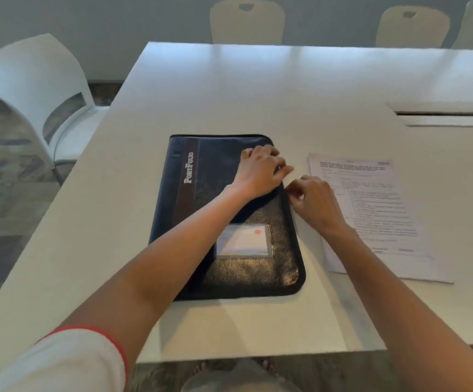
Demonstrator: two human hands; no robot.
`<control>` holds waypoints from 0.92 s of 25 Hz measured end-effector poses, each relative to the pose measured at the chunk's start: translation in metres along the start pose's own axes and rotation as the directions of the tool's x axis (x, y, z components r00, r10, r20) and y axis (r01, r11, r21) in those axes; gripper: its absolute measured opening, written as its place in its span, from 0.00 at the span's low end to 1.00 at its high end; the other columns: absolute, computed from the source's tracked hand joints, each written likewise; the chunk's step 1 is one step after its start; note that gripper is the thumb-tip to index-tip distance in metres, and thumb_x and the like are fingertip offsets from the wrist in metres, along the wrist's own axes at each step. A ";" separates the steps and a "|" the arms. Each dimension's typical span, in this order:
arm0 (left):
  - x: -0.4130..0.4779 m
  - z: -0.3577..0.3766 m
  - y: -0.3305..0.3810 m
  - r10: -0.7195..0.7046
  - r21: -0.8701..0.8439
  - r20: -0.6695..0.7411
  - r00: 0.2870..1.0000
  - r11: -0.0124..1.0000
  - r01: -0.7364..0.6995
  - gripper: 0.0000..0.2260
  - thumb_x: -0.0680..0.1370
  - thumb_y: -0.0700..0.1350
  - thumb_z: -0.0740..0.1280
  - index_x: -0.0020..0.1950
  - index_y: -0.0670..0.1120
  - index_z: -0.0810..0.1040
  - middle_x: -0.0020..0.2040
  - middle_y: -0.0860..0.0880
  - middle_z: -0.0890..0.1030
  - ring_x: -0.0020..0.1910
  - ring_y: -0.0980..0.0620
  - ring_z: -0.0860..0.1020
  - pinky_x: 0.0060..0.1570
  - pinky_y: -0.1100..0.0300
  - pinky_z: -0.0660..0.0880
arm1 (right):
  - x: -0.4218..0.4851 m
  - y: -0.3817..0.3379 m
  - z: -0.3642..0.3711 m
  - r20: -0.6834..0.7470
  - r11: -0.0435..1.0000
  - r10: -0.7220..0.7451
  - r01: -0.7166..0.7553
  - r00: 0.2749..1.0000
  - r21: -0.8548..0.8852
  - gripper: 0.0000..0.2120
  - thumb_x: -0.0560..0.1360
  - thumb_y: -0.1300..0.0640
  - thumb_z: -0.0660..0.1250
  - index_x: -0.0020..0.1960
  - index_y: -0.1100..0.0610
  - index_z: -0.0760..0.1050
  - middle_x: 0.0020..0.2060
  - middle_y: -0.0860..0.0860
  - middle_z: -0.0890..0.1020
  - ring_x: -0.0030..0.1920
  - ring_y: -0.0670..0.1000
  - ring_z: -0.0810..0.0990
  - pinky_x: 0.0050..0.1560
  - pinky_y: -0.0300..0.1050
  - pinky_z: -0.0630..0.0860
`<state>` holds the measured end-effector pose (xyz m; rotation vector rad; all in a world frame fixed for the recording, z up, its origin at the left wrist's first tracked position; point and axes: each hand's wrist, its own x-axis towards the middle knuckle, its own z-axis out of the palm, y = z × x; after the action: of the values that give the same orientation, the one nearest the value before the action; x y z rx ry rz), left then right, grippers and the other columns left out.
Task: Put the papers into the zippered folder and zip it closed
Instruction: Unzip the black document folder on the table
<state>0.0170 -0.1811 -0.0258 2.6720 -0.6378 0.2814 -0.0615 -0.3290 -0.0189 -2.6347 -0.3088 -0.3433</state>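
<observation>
A dark zippered folder [201, 171] marked "Portfolio" lies flat and closed on the white table [257, 94], with a clear card pocket on its front. My left hand [259, 172] rests palm down on the folder's upper right part. My right hand [313, 198] is at the folder's right edge, thumb and fingers pinched together at the zipper line; the zipper pull itself is too small to make out. A stack of printed papers [393, 199] lies on the table just right of the folder, partly under my right wrist.
A white chair [40, 89] stands off the table's left side. Several beige chairs [246, 21] line the far edge. A slot-like cable opening [450, 114] sits in the tabletop at the right.
</observation>
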 end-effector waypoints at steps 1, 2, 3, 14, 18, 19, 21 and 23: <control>-0.009 0.003 0.001 0.022 0.011 0.012 1.000 1.000 -0.022 0.17 0.80 0.57 0.59 0.58 0.50 0.81 0.67 0.47 0.74 0.67 0.46 0.69 0.66 0.45 0.59 | -0.001 0.000 0.001 -0.009 1.000 -0.011 0.011 1.000 -0.015 0.08 0.74 0.60 0.66 0.50 0.58 0.82 0.37 0.56 0.80 0.38 0.54 0.77 0.40 0.46 0.74; -0.015 0.004 0.002 0.046 0.008 0.028 0.999 0.999 -0.046 0.16 0.80 0.56 0.59 0.58 0.50 0.81 0.69 0.46 0.72 0.69 0.45 0.67 0.67 0.45 0.58 | -0.002 0.000 0.001 -0.019 0.999 -0.020 0.019 1.000 -0.029 0.09 0.74 0.59 0.66 0.52 0.57 0.81 0.37 0.56 0.79 0.38 0.55 0.76 0.39 0.46 0.73; -0.019 0.005 0.003 0.068 -0.010 0.043 0.997 0.998 -0.067 0.15 0.81 0.54 0.59 0.58 0.50 0.81 0.70 0.46 0.71 0.70 0.45 0.65 0.68 0.44 0.57 | -0.002 0.000 0.003 -0.026 0.999 -0.021 0.020 0.999 -0.036 0.09 0.74 0.59 0.65 0.52 0.57 0.81 0.36 0.57 0.78 0.37 0.56 0.76 0.38 0.47 0.73; -0.024 0.007 0.004 0.075 -0.117 -0.021 0.997 0.990 -0.077 0.19 0.75 0.66 0.62 0.47 0.52 0.81 0.66 0.49 0.73 0.67 0.47 0.66 0.68 0.45 0.56 | -0.055 -0.006 -0.001 -0.046 0.999 0.042 -0.041 0.998 0.022 0.06 0.74 0.62 0.67 0.47 0.61 0.83 0.43 0.56 0.82 0.42 0.50 0.75 0.43 0.41 0.69; -0.024 0.006 0.004 0.074 -0.133 -0.034 0.997 0.988 -0.078 0.20 0.74 0.67 0.63 0.46 0.52 0.81 0.65 0.49 0.73 0.67 0.47 0.65 0.68 0.45 0.56 | -0.095 -0.013 -0.011 -0.040 0.998 0.040 -0.038 0.998 0.050 0.05 0.73 0.63 0.69 0.46 0.61 0.83 0.41 0.55 0.82 0.41 0.51 0.76 0.42 0.46 0.76; -0.025 0.005 0.004 0.073 -0.135 -0.031 0.997 0.988 -0.077 0.20 0.74 0.67 0.63 0.46 0.51 0.81 0.65 0.49 0.73 0.67 0.47 0.65 0.68 0.45 0.55 | -0.104 -0.015 -0.013 -0.033 0.998 0.045 -0.043 0.998 0.056 0.05 0.73 0.64 0.70 0.46 0.61 0.83 0.41 0.55 0.82 0.41 0.51 0.77 0.41 0.45 0.76; -0.024 0.005 0.004 0.065 -0.135 -0.033 0.997 0.988 -0.069 0.20 0.74 0.66 0.63 0.47 0.51 0.82 0.64 0.49 0.73 0.67 0.47 0.65 0.68 0.45 0.55 | -0.124 -0.020 -0.019 -0.012 0.997 0.054 -0.053 0.998 0.062 0.04 0.72 0.65 0.71 0.46 0.61 0.83 0.40 0.54 0.82 0.40 0.51 0.76 0.41 0.42 0.76; -0.025 0.005 0.005 0.060 -0.128 -0.034 0.998 0.990 -0.064 0.20 0.74 0.66 0.64 0.47 0.51 0.82 0.64 0.48 0.73 0.67 0.47 0.66 0.69 0.44 0.55 | -0.146 -0.025 -0.026 0.007 0.995 0.068 -0.068 0.998 0.067 0.04 0.71 0.65 0.72 0.45 0.59 0.83 0.39 0.53 0.82 0.40 0.49 0.76 0.40 0.38 0.73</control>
<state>-0.0068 -0.1777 -0.0360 2.5237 -0.7063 0.2868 -0.2105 -0.3423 -0.0286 -2.5730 -0.2277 -0.2992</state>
